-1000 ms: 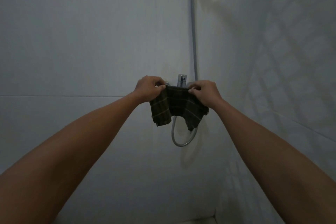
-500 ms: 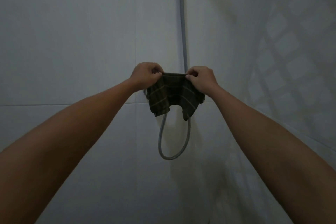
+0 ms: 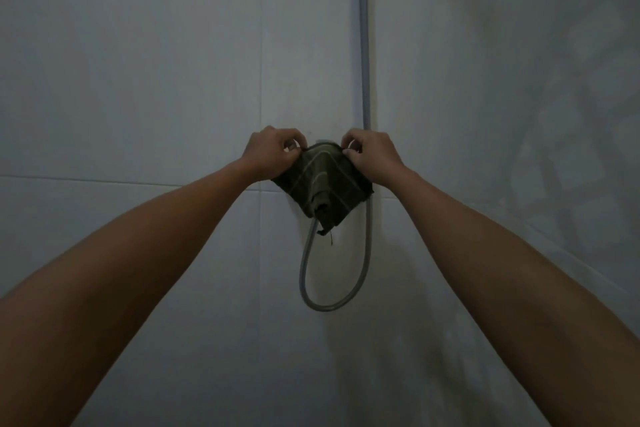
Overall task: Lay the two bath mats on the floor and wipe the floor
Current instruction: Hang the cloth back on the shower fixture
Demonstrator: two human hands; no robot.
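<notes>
A small dark green checked cloth (image 3: 323,191) is draped over the shower tap on the wall, and the tap's shape bulges under it. My left hand (image 3: 273,151) pinches the cloth's top left edge. At the top right edge my right hand (image 3: 372,158) pinches it too. Both arms reach straight out toward the wall corner. No bath mat and no floor are in view.
A grey shower hose (image 3: 364,80) runs down the wall corner and loops below the cloth (image 3: 332,305). Pale tiled walls (image 3: 138,80) fill the view, with the right wall (image 3: 536,114) meeting the left at the corner.
The cloth hung free between my hands before; now it lies over the tap and takes its shape. My hands have moved slightly closer to the wall.
</notes>
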